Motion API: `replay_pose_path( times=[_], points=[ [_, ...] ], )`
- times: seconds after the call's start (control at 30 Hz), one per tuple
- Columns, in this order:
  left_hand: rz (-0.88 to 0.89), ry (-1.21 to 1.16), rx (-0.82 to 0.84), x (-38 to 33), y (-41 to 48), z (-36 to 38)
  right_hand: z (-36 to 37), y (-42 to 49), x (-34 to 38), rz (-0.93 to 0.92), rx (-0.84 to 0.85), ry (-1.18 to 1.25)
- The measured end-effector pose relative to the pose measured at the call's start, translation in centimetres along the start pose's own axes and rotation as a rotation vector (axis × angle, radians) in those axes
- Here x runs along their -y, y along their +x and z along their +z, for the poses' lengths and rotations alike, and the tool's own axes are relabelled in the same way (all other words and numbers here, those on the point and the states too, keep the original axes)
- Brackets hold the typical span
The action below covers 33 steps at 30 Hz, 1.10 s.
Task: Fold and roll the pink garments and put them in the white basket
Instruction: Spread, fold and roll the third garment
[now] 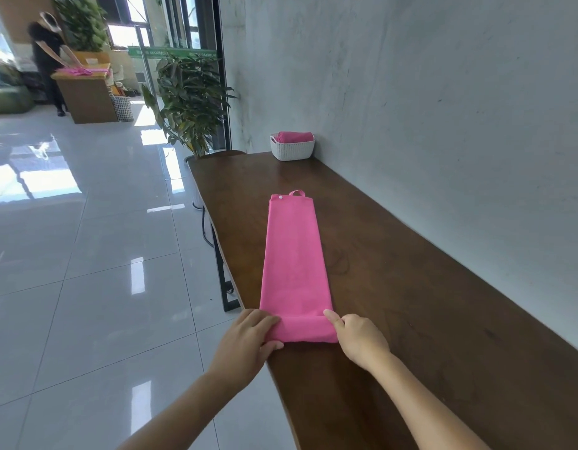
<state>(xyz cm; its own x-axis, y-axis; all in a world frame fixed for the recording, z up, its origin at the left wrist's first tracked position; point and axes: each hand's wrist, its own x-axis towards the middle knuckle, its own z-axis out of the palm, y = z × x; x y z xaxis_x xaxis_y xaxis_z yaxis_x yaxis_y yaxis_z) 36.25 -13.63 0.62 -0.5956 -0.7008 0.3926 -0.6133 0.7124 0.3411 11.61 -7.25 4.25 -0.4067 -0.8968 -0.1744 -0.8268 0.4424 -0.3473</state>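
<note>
At the near edge of a dark wooden table, a person's left hand and right hand grip the two ends of a small roll formed in a pink garment, fingers curled over the top. The rest of the folded strip lies flat, running away along the table to its hanging loop. Farther back, against the wall, a white basket holds one rolled pink bundle; a potted plant stands beyond

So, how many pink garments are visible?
3: a folded garment on the wooden table; a rolled garment in the white basket; a flat garment on the far counter. More may be hidden.
</note>
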Motion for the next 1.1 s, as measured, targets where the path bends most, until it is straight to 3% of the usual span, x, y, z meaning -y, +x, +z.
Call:
replay_pose_path(
  times=[0.13, 0.2, 0.3, 0.63, 0.73, 0.97, 1.1],
  points=[
    [0.072, 0.066, 0.042, 0.2, 0.5, 0.3, 1.2, -0.8, 0.4, -0.085, -0.394, -0.075],
    [0.090, 0.075, 0.070, 0.3, 1.1, 0.1, 2.0, -1.0, 0.2, -0.209, -0.476, -0.064],
    [0.005, 0.020, 0.197, 0.1, 2.2, -0.8, 2.9, -1.1, -0.6, -0.346, -0.421, -0.040],
    [-0.217, -0.211, 0.406, -0.4, 2.0, -2.6, 3.0, -3.4, -2.2, -0.345, -0.227, 0.102],
    [-0.334, -0.404, 0.457, -0.2, 1.7, -2.5, 3.1, -3.9, -2.7, -0.342, -0.205, 0.144],
    [-0.607, -0.603, 0.306, -0.8, 1.5, -1.8, 2.9, -4.2, -2.3, -0.271, -0.205, 0.181],
    [-0.574, -0.360, 0.073, -2.0, 0.8, -1.3, 2.0, -3.6, -1.8, -0.221, -0.147, 0.200]
  ],
)
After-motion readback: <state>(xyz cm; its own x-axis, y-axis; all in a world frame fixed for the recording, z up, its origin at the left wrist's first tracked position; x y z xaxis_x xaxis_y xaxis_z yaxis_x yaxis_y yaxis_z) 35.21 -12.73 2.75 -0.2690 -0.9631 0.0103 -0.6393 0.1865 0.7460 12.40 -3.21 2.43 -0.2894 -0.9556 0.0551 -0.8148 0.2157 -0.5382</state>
